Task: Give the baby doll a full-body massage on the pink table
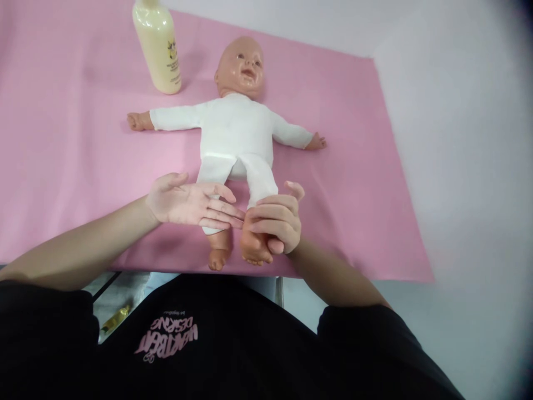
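Lying face up on the pink mat [62, 166], arms spread, the doll [235, 130] in its white suit has its feet toward me. My right hand [272, 225] has its fingers [270, 214] curled shut around one doll foot [254, 250]. My left hand [187, 203] lies open, palm up, fingers straight and together, over the other leg. A cream bottle [158, 44] stands near the doll's head, on the grey bench [458, 139].

Infant-care practice room: training doll [236, 133] on pink sheet [62, 139], lotion bottle [158, 47], plain white walls.
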`<state>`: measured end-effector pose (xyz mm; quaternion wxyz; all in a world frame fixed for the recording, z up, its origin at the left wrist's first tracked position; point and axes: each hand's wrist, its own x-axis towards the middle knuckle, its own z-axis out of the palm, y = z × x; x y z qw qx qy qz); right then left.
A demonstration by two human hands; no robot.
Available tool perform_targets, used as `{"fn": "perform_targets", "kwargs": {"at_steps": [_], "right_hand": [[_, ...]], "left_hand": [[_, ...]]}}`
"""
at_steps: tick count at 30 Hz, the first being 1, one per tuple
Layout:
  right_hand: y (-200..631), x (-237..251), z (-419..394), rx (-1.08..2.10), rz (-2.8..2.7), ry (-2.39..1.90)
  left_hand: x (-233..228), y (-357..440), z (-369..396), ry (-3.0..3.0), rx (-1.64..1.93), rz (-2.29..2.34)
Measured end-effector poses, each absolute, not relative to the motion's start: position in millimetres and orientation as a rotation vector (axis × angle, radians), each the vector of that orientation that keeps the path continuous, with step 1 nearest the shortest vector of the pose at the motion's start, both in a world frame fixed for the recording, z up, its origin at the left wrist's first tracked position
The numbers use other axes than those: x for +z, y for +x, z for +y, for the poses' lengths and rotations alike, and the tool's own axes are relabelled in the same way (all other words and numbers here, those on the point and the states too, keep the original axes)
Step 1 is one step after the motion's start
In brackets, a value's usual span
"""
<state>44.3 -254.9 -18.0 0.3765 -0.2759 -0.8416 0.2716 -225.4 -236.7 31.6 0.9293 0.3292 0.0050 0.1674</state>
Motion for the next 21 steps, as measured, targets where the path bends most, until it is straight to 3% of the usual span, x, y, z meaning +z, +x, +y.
{"fn": "perform_targets", "kwargs": {"at_steps": [10,13,21], "right_hand": [[21,3,-243,-0.387,-1.916,-0.132],[20,8,-244,-0.437,-1.905,-0.142],[27,12,-257,-0.195,-2.213,-0.354]], "left_hand": [[27,-230,-233,0.676,0.352,0.121],[25,-229,-233,0.684,0.334,0.224],[26,-222,-241,0.739,0.192,0.174]]}}
